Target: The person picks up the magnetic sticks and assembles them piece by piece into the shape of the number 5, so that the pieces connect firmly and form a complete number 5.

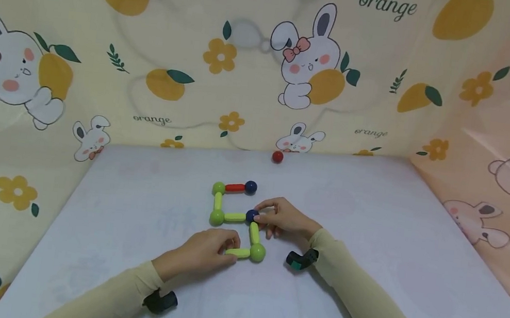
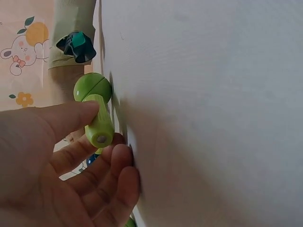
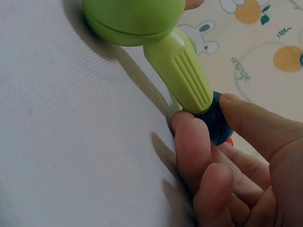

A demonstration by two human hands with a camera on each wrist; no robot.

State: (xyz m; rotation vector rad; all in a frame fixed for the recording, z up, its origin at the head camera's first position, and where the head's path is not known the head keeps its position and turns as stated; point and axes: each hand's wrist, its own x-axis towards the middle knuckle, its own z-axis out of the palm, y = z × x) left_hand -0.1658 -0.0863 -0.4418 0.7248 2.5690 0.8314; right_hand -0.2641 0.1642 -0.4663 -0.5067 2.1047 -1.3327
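Note:
A zigzag chain of toy rods and balls, shaped like a 5, lies on the white table. My left hand (image 1: 208, 250) pinches the light green rod (image 2: 100, 127) at its near end; that rod's free tip faces the left wrist camera. Its other end joins a green ball (image 1: 257, 252). Thumb and fingers of my right hand (image 1: 285, 218) pinch the dark blue ball (image 3: 219, 124) at the middle bend. Between these two balls runs another light green rod (image 3: 182, 71). Farther along are two more green balls, a red rod (image 1: 235, 188) and a second dark blue ball (image 1: 250, 187).
A loose red ball (image 1: 277, 156) sits at the table's back edge. Behind and beside the white table (image 1: 140, 188) hangs a cloth (image 1: 174, 41) printed with rabbits and oranges. Dark wrist devices (image 1: 160, 302) are strapped over both sleeves.

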